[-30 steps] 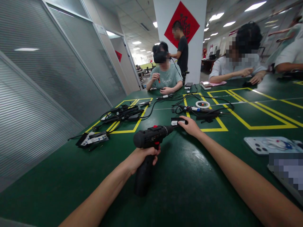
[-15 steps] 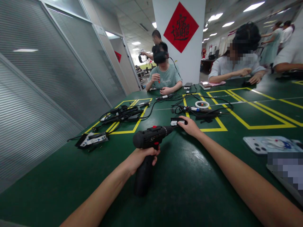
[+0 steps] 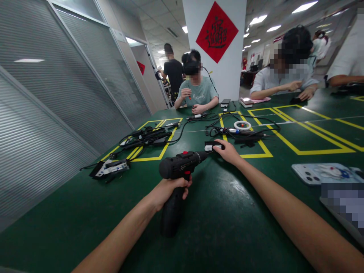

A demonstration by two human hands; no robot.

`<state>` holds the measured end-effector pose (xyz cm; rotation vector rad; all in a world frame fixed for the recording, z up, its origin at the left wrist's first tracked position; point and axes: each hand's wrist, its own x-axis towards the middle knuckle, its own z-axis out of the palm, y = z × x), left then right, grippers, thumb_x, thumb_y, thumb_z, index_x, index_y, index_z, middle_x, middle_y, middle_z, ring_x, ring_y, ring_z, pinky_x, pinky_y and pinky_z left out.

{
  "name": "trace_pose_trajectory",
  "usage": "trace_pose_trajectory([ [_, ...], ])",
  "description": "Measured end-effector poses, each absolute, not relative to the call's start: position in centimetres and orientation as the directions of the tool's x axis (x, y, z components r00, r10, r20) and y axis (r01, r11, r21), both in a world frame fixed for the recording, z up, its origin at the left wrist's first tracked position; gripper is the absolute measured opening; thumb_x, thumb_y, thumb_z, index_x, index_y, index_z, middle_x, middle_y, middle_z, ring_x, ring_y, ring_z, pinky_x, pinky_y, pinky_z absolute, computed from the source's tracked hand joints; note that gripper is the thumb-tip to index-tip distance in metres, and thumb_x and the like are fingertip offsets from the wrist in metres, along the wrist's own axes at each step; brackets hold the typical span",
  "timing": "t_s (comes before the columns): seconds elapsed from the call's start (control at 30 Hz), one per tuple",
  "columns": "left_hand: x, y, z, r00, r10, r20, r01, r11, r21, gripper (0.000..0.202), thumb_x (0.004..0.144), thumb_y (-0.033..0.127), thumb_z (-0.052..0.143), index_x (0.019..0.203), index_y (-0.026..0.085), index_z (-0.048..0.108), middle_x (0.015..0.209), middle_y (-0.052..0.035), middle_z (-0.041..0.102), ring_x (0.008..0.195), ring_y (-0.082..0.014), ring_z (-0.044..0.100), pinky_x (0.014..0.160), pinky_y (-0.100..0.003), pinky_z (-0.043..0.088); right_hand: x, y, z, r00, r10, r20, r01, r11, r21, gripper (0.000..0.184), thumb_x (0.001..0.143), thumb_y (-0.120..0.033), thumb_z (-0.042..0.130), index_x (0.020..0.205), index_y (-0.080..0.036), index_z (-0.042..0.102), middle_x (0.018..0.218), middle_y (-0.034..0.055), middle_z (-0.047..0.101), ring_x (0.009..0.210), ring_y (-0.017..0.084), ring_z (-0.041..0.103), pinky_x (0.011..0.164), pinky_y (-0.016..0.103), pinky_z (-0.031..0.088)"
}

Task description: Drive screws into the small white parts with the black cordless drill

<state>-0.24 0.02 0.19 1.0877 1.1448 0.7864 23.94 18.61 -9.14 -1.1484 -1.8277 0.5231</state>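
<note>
A black cordless drill with red buttons lies in the grip of my left hand, its fingers wrapped round the handle. The drill's nose points forward and right. Its tip reaches a small black box-like part with a white label. Whether the bit touches that part I cannot tell. My right hand holds the part at its right end, with the thumb and fingers closed on it. The side of the part turned away from me is hidden.
On the green table, black cables pile up at left near a black-and-white packet. A white ring and a pen-like tool lie beyond my right hand. A phone rests at right. Co-workers sit opposite.
My hands, the drill and the labelled part stay practically still. In the background, a standing person in black has moved left and turned away.
</note>
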Motion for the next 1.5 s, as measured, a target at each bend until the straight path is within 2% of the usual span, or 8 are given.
trace_pose_trajectory([
  [1.5,-0.08,-0.07,0.46,0.254,0.915,-0.314,0.023,0.319,0.948,0.019,0.074,0.019,0.057,0.091,0.012,0.059,0.078,-0.0021,0.056,0.052,-0.0098,0.053,0.054,-0.026,0.038,23.97,18.52,-9.14,-0.166,0.876,0.453,0.492,0.472,-0.732,0.042,0.083,-0.04,0.06,0.121,-0.022,0.064,0.12,0.0079,0.065,0.109,0.023,0.061,0.098,0.037,0.045],
])
